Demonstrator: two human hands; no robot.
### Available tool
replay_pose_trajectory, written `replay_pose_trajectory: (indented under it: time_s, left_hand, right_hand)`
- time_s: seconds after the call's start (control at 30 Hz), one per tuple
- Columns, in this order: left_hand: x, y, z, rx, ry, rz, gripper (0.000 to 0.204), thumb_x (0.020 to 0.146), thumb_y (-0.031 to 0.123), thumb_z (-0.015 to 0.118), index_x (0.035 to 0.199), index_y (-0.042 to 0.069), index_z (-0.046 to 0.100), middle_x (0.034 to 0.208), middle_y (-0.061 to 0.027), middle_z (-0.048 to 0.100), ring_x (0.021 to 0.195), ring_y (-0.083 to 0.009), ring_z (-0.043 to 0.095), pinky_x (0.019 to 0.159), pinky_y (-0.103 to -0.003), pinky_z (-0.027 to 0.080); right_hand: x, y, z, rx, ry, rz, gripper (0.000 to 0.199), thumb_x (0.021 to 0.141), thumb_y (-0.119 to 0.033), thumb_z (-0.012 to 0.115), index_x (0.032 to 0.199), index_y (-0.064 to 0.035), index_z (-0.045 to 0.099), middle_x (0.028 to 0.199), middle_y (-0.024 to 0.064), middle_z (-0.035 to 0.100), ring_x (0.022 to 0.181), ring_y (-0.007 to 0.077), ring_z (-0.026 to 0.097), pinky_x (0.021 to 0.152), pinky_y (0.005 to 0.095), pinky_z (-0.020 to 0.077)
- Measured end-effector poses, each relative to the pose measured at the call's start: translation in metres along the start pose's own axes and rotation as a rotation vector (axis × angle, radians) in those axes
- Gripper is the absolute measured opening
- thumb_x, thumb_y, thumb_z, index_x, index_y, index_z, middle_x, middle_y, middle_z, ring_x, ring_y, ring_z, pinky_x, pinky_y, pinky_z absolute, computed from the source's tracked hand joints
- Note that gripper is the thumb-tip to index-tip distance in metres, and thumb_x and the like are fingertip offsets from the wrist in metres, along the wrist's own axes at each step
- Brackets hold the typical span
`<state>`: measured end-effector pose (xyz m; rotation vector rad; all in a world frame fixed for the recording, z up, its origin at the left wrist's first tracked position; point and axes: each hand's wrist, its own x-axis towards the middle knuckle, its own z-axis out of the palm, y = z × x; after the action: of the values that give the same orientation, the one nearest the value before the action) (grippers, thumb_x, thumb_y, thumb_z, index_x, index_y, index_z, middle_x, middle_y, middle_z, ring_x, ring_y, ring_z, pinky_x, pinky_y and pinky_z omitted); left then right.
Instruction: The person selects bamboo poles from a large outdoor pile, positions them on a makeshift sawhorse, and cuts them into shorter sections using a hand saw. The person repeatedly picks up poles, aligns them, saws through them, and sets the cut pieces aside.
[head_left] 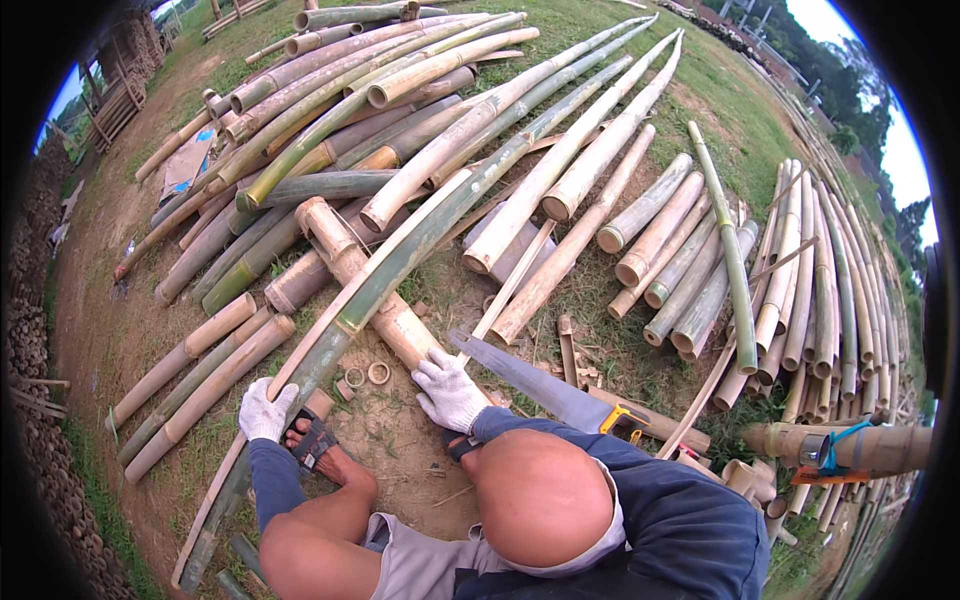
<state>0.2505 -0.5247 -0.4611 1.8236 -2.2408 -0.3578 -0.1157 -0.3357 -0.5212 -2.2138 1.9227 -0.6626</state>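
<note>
A long green bamboo pole [375, 285] runs diagonally from the lower left toward the far middle. A slim pale bamboo strip [345, 305] lies along its left side. My left hand [267, 408], in a white knit glove, is closed round the strip against the pole. Under the pole crosses a thick tan bamboo piece [398, 328] with a notched far end. My gloved right hand [450, 388] rests on its near end, fingers stretched out. To the right of that hand lies a handsaw [540, 383] with a yellow and black handle; neither hand holds it.
Piled bamboo poles [300, 150] fill the far left. Shorter cut lengths [655, 215] lie at right, beside long rows of poles [840, 270]. Three short poles [205, 375] lie at left. Cut rings [378, 373] sit near my sandalled foot [315, 440]. A thick bamboo [860, 445] juts in at right.
</note>
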Motion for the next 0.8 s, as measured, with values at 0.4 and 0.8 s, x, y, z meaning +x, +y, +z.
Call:
replay_pose_trajectory:
  time_s: [0.4, 0.8]
  left_hand:
    - [-0.007, 0.000, 0.003, 0.023, 0.056, 0.022, 0.062, 0.089, 0.058, 0.088, 0.122, 0.007, 0.079, 0.116, -0.0179, 0.076, 0.114, -0.0431, 0.071, 0.100, -0.053, 0.056]
    - [-0.006, -0.002, 0.005, 0.010, 0.053, 0.008, 0.062, 0.089, 0.059, 0.088, 0.121, 0.007, 0.079, 0.116, -0.0178, 0.076, 0.113, -0.0432, 0.072, 0.100, -0.053, 0.056]
  right_hand:
    - [-0.003, 0.003, 0.013, -0.013, 0.133, -0.047, 0.041, 0.086, -0.026, 0.079, 0.119, -0.0023, 0.076, 0.126, 0.0156, 0.065, 0.136, 0.0401, 0.056, 0.119, 0.0505, 0.0484]
    - [-0.003, 0.008, 0.021, -0.006, 0.045, -0.020, 0.049, 0.085, -0.029, 0.078, 0.127, -0.0034, 0.077, 0.137, 0.0159, 0.065, 0.141, 0.0424, 0.052, 0.119, 0.0526, 0.0459]
